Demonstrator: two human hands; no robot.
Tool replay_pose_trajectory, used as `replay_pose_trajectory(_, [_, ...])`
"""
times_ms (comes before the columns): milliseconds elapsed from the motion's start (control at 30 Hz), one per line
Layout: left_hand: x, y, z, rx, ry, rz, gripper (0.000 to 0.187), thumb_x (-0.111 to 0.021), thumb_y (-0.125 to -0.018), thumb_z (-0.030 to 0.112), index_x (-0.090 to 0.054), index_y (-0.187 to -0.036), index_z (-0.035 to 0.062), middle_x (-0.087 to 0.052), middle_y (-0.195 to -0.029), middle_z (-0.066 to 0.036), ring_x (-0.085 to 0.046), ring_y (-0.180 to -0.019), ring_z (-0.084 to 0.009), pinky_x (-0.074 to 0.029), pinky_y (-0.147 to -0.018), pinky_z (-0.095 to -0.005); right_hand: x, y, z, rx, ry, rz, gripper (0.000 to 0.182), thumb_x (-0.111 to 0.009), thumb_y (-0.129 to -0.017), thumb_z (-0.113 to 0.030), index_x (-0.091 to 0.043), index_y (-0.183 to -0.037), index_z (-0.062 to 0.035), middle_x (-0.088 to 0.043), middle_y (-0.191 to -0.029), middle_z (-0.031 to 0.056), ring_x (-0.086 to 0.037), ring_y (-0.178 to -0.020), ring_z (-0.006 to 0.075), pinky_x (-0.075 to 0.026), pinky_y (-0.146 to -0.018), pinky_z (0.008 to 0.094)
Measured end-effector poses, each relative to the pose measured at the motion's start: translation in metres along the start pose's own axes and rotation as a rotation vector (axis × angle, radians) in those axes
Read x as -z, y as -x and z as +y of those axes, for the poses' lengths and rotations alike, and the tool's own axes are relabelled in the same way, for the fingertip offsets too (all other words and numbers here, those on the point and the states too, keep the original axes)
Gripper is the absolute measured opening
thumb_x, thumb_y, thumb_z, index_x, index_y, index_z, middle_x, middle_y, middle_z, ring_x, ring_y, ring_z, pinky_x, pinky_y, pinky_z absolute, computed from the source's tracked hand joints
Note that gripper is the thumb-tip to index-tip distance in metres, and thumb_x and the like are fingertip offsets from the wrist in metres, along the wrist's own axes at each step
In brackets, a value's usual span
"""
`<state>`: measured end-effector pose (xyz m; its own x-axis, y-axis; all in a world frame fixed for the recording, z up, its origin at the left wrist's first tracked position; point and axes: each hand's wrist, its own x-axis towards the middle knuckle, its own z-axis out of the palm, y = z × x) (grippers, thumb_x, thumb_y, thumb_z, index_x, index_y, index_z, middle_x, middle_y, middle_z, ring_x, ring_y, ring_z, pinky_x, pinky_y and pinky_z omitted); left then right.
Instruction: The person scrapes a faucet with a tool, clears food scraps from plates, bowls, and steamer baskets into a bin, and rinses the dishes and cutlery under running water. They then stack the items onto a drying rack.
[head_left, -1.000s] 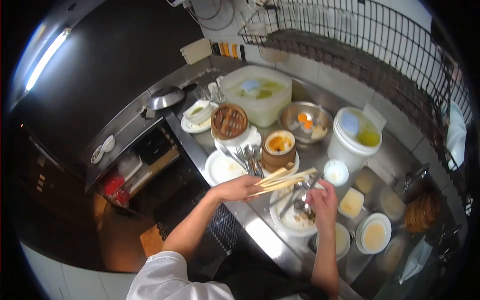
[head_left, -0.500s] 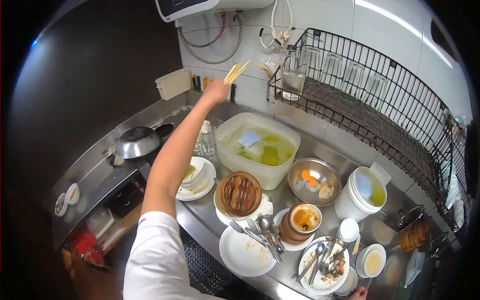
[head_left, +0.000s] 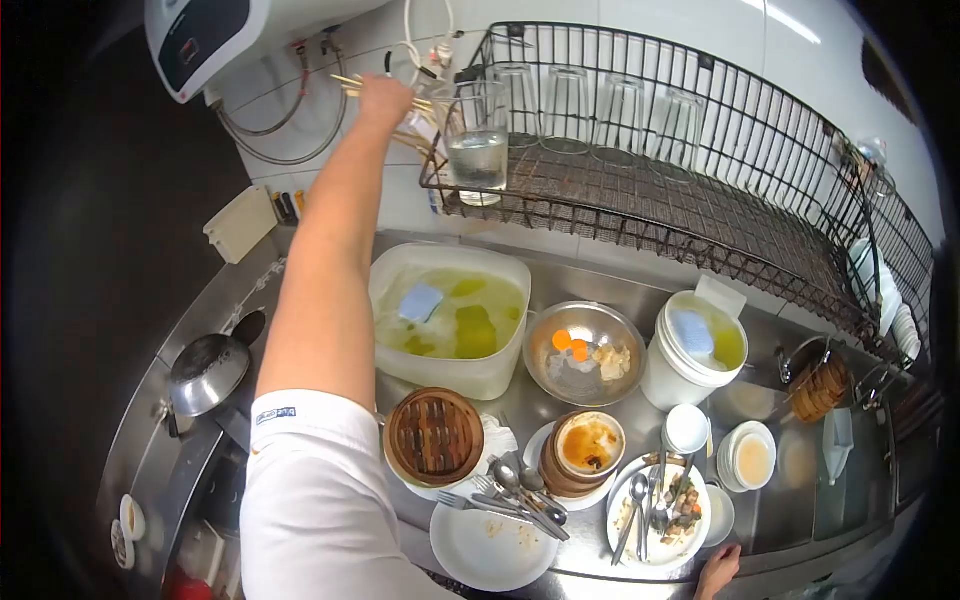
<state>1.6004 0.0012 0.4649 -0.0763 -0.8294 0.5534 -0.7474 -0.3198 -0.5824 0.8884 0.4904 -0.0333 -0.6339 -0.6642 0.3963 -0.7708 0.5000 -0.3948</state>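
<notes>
My left hand (head_left: 385, 100) is raised at the wall, closed around a bunch of pale chopsticks (head_left: 350, 84) whose ends stick out on both sides. It is beside the left end of the black wire rack (head_left: 640, 205), near a glass of clear liquid (head_left: 477, 160). Low on the right, my right hand (head_left: 720, 570) rests at the counter's front edge; its fingers are bent, and whether they hold anything cannot be made out. Near it is a white plate (head_left: 618, 540) with food scraps, spoons and forks.
A tub of greenish soapy water (head_left: 510, 345), a metal bowl (head_left: 540, 375), a white bucket (head_left: 665, 380), a bamboo steamer (head_left: 433, 436) and an empty-centred plate (head_left: 480, 560) stand on the counter. Upturned glasses (head_left: 565, 110) line the rack; a pan (head_left: 208, 372) is left.
The view has shifted toward the rack. My left hand has moved right with the chopsticks, from the bare wall to the rack's left end. More of my right hand shows.
</notes>
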Motion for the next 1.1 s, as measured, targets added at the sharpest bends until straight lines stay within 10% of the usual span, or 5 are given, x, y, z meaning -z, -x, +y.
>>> replay_pose_trajectory(533, [-0.049,-0.077,0.019,-0.317,-0.037,0.175,0.021,-0.058,-0.078,0.019,-0.07,-0.086,0.0029,-0.068,-0.091,-0.018,-0.067,-0.084,-0.0311,-0.053,-0.07,-0.0427,0.02,-0.01,-0.037,-0.189,0.027,-0.135,0.014,-0.053,-0.086,-0.015,-0.057,-0.089,-0.0019,-0.063,-0.078,0.0215,-0.061,-0.076,0.041,-0.046,-0.064,0.0482])
replay_pose_trajectory(633, [0.042,0.005,0.008,-0.052,-0.248,-0.091,0.027,-0.066,-0.074,0.021,-0.069,-0.097,0.0098,-0.068,-0.102,-0.012,-0.065,-0.095,-0.0301,-0.045,-0.077,-0.0607,0.02,-0.011,-0.037,-0.189,-0.003,-0.129,0.014,-0.052,-0.087,-0.017,-0.056,-0.087,-0.0033,-0.062,-0.077,0.0204,-0.061,-0.074,0.0405,-0.046,-0.063,0.0473])
replay_pose_trajectory(800, [-0.103,-0.099,-0.031,-0.142,0.52,-0.307,0.046,-0.049,-0.085,0.013,-0.046,-0.13,0.0034,-0.046,-0.137,-0.017,-0.043,-0.126,-0.0353,-0.035,-0.104,-0.0386,0.012,-0.009,-0.026,-0.188,0.051,-0.118,0.016,-0.053,-0.086,-0.021,-0.058,-0.088,-0.0063,-0.064,-0.081,0.022,-0.06,-0.079,0.0431,-0.047,-0.067,0.0505])
replay_pose_trajectory(1000, [-0.206,-0.144,-0.137,-0.359,0.32,0.442,0.053,-0.041,-0.094,0.025,-0.033,-0.14,0.0006,-0.035,-0.143,-0.022,-0.032,-0.135,-0.0311,-0.022,-0.111,-0.0329,0.021,-0.01,-0.036,-0.228,-0.044,-0.076,0.013,-0.055,-0.086,-0.018,-0.059,-0.089,-0.0058,-0.064,-0.077,0.0178,-0.063,-0.073,0.0361,-0.048,-0.066,0.0445])
replay_pose_trajectory(1100, [-0.076,0.03,-0.105,0.045,0.562,0.345,0.048,-0.046,-0.093,0.03,-0.046,-0.129,-0.0019,-0.051,-0.128,-0.02,-0.048,-0.122,-0.0292,-0.036,-0.101,-0.0337,0.016,-0.016,-0.039,-0.229,-0.328,0.097,0.013,-0.056,-0.086,-0.015,-0.06,-0.091,-0.004,-0.064,-0.075,0.0156,-0.064,-0.068,0.0287,-0.049,-0.065,0.0383])
